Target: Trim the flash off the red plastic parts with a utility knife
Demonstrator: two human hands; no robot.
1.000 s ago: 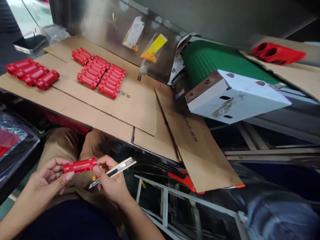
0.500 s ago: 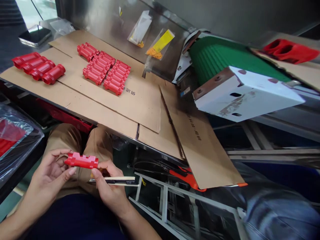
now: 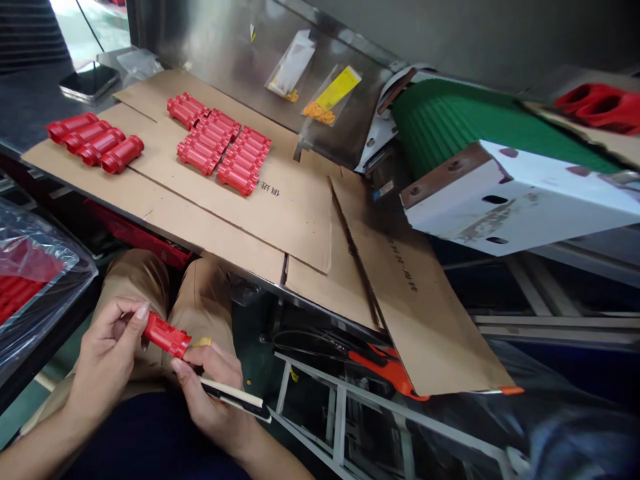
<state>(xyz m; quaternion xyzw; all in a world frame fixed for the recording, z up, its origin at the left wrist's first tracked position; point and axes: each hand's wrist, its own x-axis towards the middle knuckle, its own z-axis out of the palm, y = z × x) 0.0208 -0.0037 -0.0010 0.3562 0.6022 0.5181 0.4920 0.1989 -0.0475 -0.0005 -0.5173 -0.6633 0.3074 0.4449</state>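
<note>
Over my lap, a red ribbed plastic tube is held by its left end between the thumb and fingers of my left hand. It tilts down to the right, with a notched upper side. My right hand is closed around a slim cream-and-black handle, which looks like a utility knife; its tip is hidden. The right thumb and fingertips touch or nearly touch the tube's right end. A small yellow piece shows at the right fingers; I cannot tell what it is.
Cardboard sheets cover the table, bearing several red tubes in rows and more at the left. A white metal bracket and green belt stand right. Below lie an orange-handled tool and a plastic-lined bin.
The tube has turned from nearly level to sloping down rightward, and its notched side has rolled. My left thumb has moved up onto it. The right hand's handle now points more downward. The view has shifted slightly.
</note>
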